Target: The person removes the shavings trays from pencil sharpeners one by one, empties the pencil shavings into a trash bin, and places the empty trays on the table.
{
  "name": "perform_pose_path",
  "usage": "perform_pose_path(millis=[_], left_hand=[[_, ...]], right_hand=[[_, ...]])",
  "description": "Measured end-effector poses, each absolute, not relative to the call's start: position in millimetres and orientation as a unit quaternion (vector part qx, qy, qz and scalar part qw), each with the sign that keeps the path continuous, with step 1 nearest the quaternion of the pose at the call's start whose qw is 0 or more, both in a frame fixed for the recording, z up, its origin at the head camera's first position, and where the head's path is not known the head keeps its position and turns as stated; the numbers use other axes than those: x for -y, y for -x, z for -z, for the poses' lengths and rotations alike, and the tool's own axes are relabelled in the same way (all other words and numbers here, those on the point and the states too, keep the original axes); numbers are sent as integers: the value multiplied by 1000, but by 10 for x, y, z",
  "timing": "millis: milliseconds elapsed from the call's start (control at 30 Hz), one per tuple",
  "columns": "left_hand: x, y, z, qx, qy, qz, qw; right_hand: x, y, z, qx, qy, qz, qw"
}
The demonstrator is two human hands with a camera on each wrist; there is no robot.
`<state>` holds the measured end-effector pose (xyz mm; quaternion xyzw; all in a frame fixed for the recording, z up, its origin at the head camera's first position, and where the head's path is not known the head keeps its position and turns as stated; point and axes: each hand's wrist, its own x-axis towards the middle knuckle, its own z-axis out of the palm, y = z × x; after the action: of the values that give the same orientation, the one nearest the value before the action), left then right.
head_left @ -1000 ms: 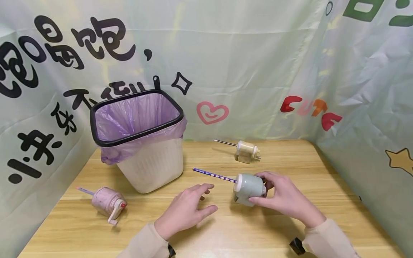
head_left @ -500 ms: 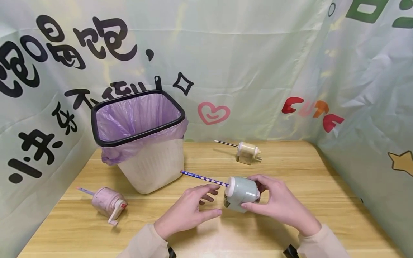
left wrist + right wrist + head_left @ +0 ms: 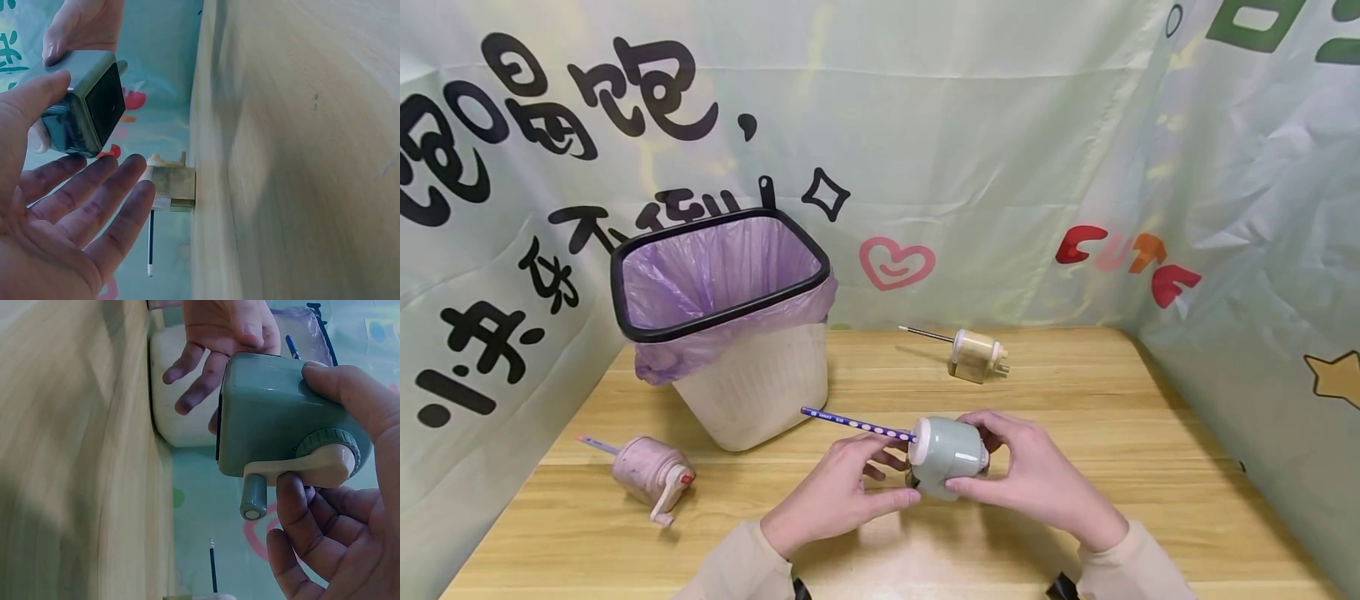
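My right hand (image 3: pixel 1037 483) grips a grey-green crank pencil sharpener (image 3: pixel 951 454), thumb on the near side and fingers round the back. A blue pencil (image 3: pixel 857 423) with white spots sticks out of its front, pointing left. The sharpener is raised off the table, its crank handle (image 3: pixel 294 469) showing in the right wrist view. My left hand (image 3: pixel 842 492) is beside the sharpener's front, with fingers spread and mostly straight. In the left wrist view its thumb (image 3: pixel 47 90) overlaps the sharpener's edge; whether it touches I cannot tell.
A white bin (image 3: pixel 767 383) with a purple bag and black rim stands at the back left. A pink sharpener (image 3: pixel 647 471) with a pencil is at the left of the table. A yellow sharpener (image 3: pixel 976 354) with a dark pencil stands towards the back.
My right hand has carried the grey-green sharpener and its pencil left and slightly nearer, up to the left hand. The left hand has shifted only a little.
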<state>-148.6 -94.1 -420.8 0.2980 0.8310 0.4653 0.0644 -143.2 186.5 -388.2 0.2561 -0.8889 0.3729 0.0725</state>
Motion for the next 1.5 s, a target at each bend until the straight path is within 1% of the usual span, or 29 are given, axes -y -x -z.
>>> perform_pose_path(millis=[100, 400, 633, 967, 1133, 1300, 1500], left_hand=[[944, 1479, 4205, -831, -294, -467, 70], [929, 1474, 4219, -826, -288, -480, 64], [917, 1478, 4234, -814, -289, -501, 45], [903, 1503, 4246, -796, -297, -528, 7], [897, 1512, 4261, -770, -282, -572, 21], [896, 1501, 4245, -755, -252, -604, 37], [879, 1492, 4230, -744, -253, -616, 44]], right_hand=[[-1842, 1423, 3892, 888, -259, -374, 69], [-1823, 1410, 3908, 888, -260, -373, 73], [-1809, 1401, 3915, 887, -255, -379, 67], [-1780, 1415, 3938, 874, -258, -398, 102], [-1795, 1431, 3946, 851, -246, -450, 109], [-1799, 1427, 3953, 836, -242, -483, 94], [-1777, 1423, 3966, 832, -244, -489, 94]])
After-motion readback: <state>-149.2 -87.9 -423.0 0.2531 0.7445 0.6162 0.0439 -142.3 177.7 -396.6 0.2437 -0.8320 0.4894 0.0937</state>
